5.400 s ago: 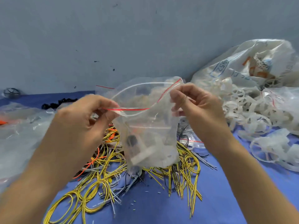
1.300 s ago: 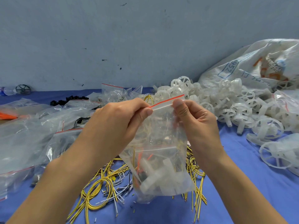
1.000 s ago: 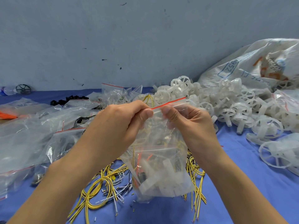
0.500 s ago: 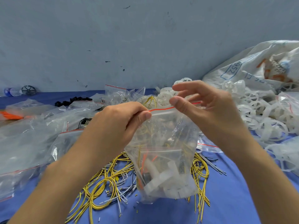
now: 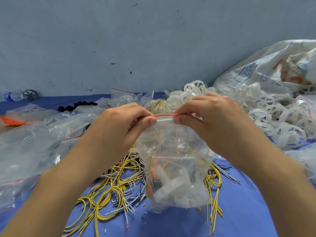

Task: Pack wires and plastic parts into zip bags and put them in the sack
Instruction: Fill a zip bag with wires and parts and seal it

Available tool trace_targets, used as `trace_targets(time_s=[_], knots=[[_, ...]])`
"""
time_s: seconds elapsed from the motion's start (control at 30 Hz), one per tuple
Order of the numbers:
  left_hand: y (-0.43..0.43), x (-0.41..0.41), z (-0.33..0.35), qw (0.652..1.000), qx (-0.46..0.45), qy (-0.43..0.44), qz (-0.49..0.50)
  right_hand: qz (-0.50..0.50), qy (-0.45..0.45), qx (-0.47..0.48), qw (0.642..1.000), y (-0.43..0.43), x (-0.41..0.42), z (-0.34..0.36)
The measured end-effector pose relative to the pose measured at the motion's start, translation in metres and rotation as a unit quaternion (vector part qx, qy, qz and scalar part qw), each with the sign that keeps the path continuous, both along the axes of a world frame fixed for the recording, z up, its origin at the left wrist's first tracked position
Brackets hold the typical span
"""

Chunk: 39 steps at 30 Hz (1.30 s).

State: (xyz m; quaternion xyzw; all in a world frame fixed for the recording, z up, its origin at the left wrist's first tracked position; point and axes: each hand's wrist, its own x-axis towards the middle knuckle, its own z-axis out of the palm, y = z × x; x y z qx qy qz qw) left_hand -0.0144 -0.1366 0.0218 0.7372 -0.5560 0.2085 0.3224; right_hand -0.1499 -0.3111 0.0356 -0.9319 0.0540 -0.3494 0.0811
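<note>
The left hand (image 5: 119, 124) and right hand (image 5: 210, 120) each pinched the red-edged top strip of the zip bag (image 5: 176, 168), held above the loose wires (image 5: 109, 190). Sealing looked underway; next, the filled bag needed carrying to the sack (image 5: 266, 71), far right.

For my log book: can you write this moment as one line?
step: sealing | left hand: pinches clear plastic zip bag top | right hand: pinches same top | inside: yellow wires, white plastic parts
</note>
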Motion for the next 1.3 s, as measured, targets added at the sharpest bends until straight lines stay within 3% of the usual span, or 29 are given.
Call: trace_targets(time_s=[0.4, 0.6, 0.77, 1.03, 1.3], knots=[[-0.002, -0.011, -0.001, 0.999, -0.026, -0.019, 0.016, 0.007, -0.007, -0.015, 1.000, 0.025, 0.007, -0.002], [0.003, -0.003, -0.001, 0.998, -0.040, 0.041, -0.010, -0.013, 0.001, -0.015, 1.000, 0.018, 0.007, -0.004], [0.004, 0.003, -0.002, 0.998, -0.047, 0.033, 0.027, -0.006, -0.013, -0.021, 1.000, 0.013, 0.009, -0.008], [0.016, 0.015, -0.004, 0.991, -0.063, 0.114, 0.045, -0.009, -0.031, 0.027, 0.999, -0.026, -0.003, -0.007], [0.014, 0.009, -0.003, 0.991, -0.069, 0.103, 0.048, -0.063, -0.007, 0.053, 0.997, -0.053, -0.019, -0.002]])
